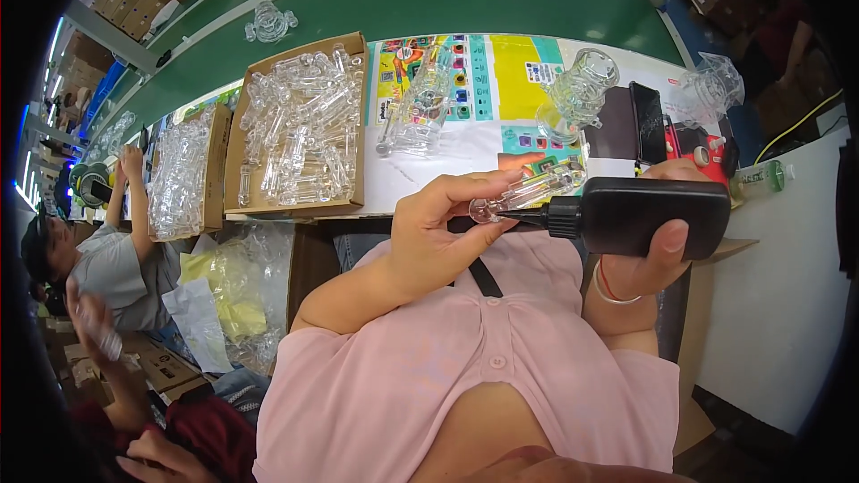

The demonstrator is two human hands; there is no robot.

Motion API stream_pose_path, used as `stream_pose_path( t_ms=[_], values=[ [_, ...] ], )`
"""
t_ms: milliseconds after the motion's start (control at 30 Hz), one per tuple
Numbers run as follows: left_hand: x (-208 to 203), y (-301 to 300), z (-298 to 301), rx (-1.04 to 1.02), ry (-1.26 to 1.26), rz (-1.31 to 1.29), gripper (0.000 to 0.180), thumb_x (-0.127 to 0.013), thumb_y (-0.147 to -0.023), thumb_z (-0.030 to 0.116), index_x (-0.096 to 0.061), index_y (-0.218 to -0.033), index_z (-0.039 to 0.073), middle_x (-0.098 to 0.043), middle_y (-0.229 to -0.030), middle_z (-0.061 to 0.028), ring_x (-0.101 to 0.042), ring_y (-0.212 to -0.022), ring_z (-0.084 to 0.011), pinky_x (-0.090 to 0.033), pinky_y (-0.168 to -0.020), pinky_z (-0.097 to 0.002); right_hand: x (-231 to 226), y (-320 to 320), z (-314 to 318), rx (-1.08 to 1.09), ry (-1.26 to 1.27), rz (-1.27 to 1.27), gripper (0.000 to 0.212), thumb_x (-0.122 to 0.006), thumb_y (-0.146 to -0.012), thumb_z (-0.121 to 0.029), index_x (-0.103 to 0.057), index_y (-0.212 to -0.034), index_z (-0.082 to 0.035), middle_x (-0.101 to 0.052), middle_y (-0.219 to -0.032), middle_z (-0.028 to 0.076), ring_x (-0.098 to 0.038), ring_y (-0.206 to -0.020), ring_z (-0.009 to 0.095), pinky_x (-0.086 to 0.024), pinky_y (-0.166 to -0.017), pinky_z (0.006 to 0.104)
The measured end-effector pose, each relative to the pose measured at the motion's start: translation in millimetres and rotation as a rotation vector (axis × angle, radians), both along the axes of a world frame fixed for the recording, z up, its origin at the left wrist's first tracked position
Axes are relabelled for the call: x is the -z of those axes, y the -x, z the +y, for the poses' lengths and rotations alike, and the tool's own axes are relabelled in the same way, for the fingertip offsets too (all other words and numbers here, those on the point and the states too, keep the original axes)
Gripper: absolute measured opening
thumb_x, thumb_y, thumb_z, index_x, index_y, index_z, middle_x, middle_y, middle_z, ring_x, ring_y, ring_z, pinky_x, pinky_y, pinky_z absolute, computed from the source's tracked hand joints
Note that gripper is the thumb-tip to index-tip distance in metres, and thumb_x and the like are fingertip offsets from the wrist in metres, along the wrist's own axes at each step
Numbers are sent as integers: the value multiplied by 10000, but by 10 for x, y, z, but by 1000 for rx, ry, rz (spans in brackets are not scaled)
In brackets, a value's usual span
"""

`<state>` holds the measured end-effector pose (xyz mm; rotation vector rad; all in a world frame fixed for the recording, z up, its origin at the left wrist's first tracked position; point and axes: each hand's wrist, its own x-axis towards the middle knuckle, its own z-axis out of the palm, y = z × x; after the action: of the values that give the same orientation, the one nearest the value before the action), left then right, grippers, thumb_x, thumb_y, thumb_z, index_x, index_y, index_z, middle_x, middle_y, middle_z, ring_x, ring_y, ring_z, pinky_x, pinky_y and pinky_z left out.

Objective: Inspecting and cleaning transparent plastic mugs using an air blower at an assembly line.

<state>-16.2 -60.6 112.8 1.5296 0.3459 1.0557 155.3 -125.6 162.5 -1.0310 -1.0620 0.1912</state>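
Observation:
Between the fingers and thumb of my left hand (438,224) is a clear glass tube (541,186) with a rounded end, lying roughly level. My right hand (633,274) grips a black squeeze bottle (658,213) on its side, thumb across the front. Its thin dark nozzle (523,216) points left and meets the rounded end of the tube; whether it touches the glass or any liquid comes out, I cannot make out. Beyond my hands, several clear glass tubes (419,112) lie on the printed sheet.
A cardboard tray (234,165) full of glass tubes stands at left, a second box (215,170) beside it. Larger glass vessels (582,94) stand at the back right, near a dark phone-like slab (648,121) and a plastic bottle (762,179). Co-workers (134,268) sit at left.

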Motion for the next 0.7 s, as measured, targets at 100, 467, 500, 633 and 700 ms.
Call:
stream_pose_path(
  t_ms=[100,467,500,633,700],
  values=[
    [9,1,4,5,-12,-12,363,-583,-717,-159,-449,-1031,-37,-494,-1150,-277,-517,-1081,-278,-484,-857,-320,16,23,-39,58,38,-48,512,-520,-788,-514,-444,-888,-18,-471,-805,85,-443,-766,178,-352,-737,287],
    [41,2,-1,13,-13,-91,357,-605,-711,-141,-475,-1021,-20,-507,-1142,-274,-498,-1109,-300,-441,-896,-346,83,39,-123,76,25,-174,540,-525,-788,-556,-429,-933,-45,-490,-771,74,-465,-734,157,-387,-669,261],
    [44,5,0,14,-12,-91,357,-605,-711,-141,-475,-1021,-20,-507,-1142,-274,-498,-1109,-300,-441,-896,-346,81,51,-126,80,36,-166,540,-523,-788,-559,-429,-933,-47,-490,-778,75,-463,-730,156,-388,-664,261],
    [54,18,15,-18,-91,-41,349,-613,-710,-133,-487,-1016,-24,-514,-1133,-272,-501,-1106,-305,-443,-894,-346,78,61,-133,85,71,-141,547,-507,-790,-571,-434,-919,-45,-488,-796,75,-459,-740,160,-384,-670,264],
    [59,30,17,-23,-113,-30,347,-615,-709,-131,-491,-1016,-27,-516,-1131,-272,-502,-1104,-305,-446,-890,-343,67,59,-114,75,88,-114,546,-505,-792,-564,-437,-914,-36,-484,-807,81,-458,-753,164,-382,-681,268]
  ],
)
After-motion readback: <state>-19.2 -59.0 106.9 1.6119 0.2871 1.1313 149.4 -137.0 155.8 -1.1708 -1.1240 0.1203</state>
